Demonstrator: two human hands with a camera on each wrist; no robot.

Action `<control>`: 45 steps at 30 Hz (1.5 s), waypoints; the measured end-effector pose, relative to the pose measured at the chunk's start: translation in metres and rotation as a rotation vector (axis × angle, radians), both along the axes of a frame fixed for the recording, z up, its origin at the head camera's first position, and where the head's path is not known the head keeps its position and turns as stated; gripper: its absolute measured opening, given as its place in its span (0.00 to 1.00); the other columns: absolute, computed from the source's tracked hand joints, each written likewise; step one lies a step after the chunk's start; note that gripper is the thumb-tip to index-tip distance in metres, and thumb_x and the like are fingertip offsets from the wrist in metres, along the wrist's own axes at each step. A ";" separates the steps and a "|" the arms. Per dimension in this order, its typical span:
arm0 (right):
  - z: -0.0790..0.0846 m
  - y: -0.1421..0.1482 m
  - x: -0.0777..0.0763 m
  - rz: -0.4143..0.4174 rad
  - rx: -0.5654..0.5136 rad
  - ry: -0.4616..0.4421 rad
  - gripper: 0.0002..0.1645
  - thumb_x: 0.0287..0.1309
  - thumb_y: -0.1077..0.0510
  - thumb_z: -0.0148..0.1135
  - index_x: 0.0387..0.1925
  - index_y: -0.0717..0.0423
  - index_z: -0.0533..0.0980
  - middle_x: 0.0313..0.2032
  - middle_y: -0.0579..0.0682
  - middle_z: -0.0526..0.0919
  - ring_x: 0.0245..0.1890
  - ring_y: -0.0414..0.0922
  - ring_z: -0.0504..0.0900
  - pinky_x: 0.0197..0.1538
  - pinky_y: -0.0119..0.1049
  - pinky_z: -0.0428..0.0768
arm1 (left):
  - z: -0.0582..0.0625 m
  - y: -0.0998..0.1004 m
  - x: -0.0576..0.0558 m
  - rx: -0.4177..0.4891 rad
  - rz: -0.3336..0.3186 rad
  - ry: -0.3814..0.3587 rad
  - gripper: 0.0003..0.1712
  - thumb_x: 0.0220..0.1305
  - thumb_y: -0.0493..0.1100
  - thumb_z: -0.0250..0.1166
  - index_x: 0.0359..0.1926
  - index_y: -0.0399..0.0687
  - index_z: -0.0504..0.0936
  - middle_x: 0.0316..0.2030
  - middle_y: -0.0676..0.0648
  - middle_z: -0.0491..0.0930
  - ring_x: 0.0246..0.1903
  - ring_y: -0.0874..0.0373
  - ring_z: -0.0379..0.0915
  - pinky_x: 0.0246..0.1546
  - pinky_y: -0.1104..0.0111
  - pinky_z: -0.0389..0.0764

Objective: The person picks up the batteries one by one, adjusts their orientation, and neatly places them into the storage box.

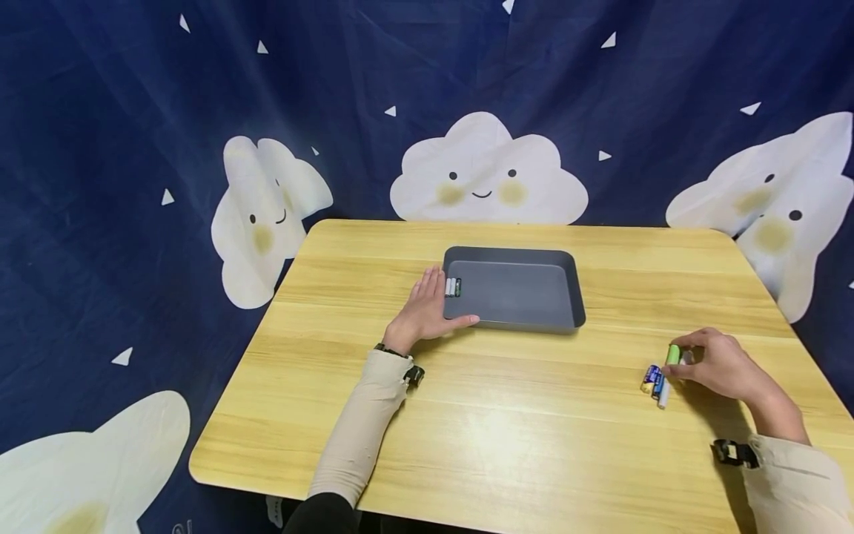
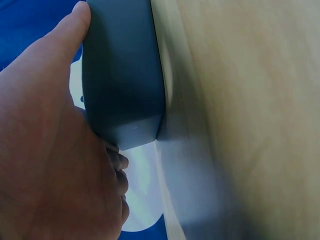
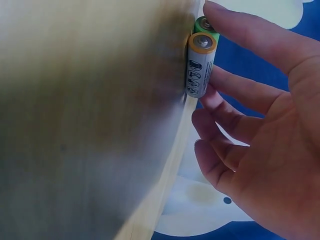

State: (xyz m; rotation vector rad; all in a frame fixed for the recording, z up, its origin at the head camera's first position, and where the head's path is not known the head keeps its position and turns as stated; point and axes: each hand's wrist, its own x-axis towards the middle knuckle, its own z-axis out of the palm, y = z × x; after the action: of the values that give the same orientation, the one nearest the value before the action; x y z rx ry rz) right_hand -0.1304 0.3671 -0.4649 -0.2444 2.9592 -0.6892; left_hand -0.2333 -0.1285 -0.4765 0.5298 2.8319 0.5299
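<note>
My left hand (image 1: pixel 423 308) lies against the near left corner of a dark grey tray (image 1: pixel 520 293), fingers straight along its left side and thumb over the front rim. Several small batteries (image 1: pixel 453 287) lie side by side inside the tray at its left wall. At the right of the table, my right hand (image 1: pixel 723 367) pinches a green battery (image 1: pixel 673 355) between thumb and index finger. Blue batteries (image 1: pixel 651 378) and a white battery (image 1: pixel 663 398) lie close by it. In the right wrist view, a white battery with an orange end (image 3: pixel 200 70) partly hides the green one.
The tray stands on a light wooden table (image 1: pixel 467 423) near its far edge. Behind the table hangs a dark blue curtain (image 1: pixel 333 74) with white clouds. Black straps with small devices (image 1: pixel 734 452) sit on both wrists.
</note>
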 end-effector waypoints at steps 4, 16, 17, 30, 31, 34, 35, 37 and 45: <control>0.001 -0.001 0.000 -0.009 -0.005 0.005 0.36 0.47 0.51 0.83 0.48 0.76 0.81 0.45 0.73 0.82 0.39 0.54 0.78 0.35 0.27 0.71 | -0.001 0.000 0.000 -0.011 -0.002 0.001 0.72 0.62 0.82 0.54 0.82 0.35 0.36 0.84 0.38 0.32 0.84 0.46 0.26 0.85 0.53 0.39; 0.007 -0.005 -0.001 -0.024 -0.086 0.035 0.33 0.50 0.52 0.82 0.49 0.74 0.82 0.49 0.75 0.79 0.46 0.69 0.81 0.35 0.24 0.73 | -0.002 0.000 0.000 0.001 -0.006 -0.009 0.73 0.61 0.83 0.53 0.82 0.35 0.35 0.84 0.38 0.30 0.84 0.46 0.25 0.85 0.53 0.38; 0.008 -0.006 -0.002 -0.025 -0.090 0.036 0.33 0.50 0.52 0.82 0.49 0.74 0.82 0.49 0.75 0.79 0.47 0.70 0.80 0.35 0.24 0.72 | -0.002 0.000 0.000 0.001 -0.006 -0.012 0.73 0.61 0.84 0.53 0.82 0.35 0.35 0.84 0.38 0.30 0.84 0.46 0.25 0.85 0.52 0.38; 0.021 -0.014 -0.010 -0.052 -0.138 0.064 0.32 0.56 0.48 0.78 0.53 0.68 0.82 0.54 0.71 0.80 0.51 0.67 0.77 0.34 0.25 0.70 | -0.002 0.000 -0.002 -0.002 0.005 -0.003 0.72 0.61 0.81 0.56 0.82 0.36 0.36 0.84 0.38 0.32 0.84 0.47 0.26 0.85 0.52 0.39; 0.022 -0.016 -0.011 -0.053 -0.139 0.071 0.33 0.56 0.48 0.78 0.53 0.68 0.82 0.53 0.71 0.80 0.51 0.66 0.77 0.34 0.25 0.71 | -0.002 0.000 -0.002 -0.003 0.005 -0.005 0.72 0.61 0.81 0.56 0.82 0.36 0.35 0.84 0.38 0.31 0.84 0.46 0.26 0.85 0.52 0.39; 0.024 -0.020 -0.013 -0.053 -0.144 0.090 0.33 0.55 0.48 0.78 0.54 0.67 0.82 0.53 0.70 0.81 0.50 0.64 0.78 0.34 0.25 0.72 | -0.003 0.001 -0.002 -0.010 0.005 -0.004 0.73 0.61 0.82 0.55 0.82 0.35 0.36 0.84 0.38 0.31 0.84 0.46 0.25 0.85 0.53 0.38; 0.025 -0.022 -0.014 -0.055 -0.147 0.093 0.34 0.55 0.47 0.78 0.55 0.67 0.82 0.53 0.70 0.82 0.50 0.62 0.78 0.34 0.24 0.72 | -0.003 0.001 -0.002 -0.010 0.006 -0.001 0.73 0.60 0.82 0.55 0.82 0.35 0.36 0.84 0.38 0.31 0.84 0.46 0.26 0.85 0.53 0.39; 0.027 -0.025 -0.016 -0.057 -0.153 0.101 0.34 0.55 0.47 0.79 0.56 0.66 0.81 0.53 0.69 0.82 0.48 0.54 0.79 0.36 0.21 0.71 | -0.003 0.001 -0.002 -0.018 0.003 0.003 0.73 0.60 0.83 0.54 0.82 0.35 0.36 0.84 0.38 0.31 0.84 0.46 0.26 0.85 0.54 0.38; 0.032 -0.039 -0.022 -0.053 -0.195 0.103 0.35 0.56 0.45 0.78 0.58 0.64 0.81 0.54 0.67 0.82 0.43 0.24 0.68 0.38 0.19 0.70 | -0.002 0.001 0.000 -0.018 0.003 0.005 0.73 0.61 0.83 0.54 0.82 0.34 0.36 0.84 0.38 0.31 0.84 0.47 0.26 0.85 0.54 0.38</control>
State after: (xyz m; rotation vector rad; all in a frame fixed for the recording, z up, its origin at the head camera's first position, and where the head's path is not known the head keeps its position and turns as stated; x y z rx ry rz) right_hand -0.1519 0.3279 -0.4329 -0.2234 3.0047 -1.0040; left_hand -0.2338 -0.1277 -0.4782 0.5246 2.8397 0.5033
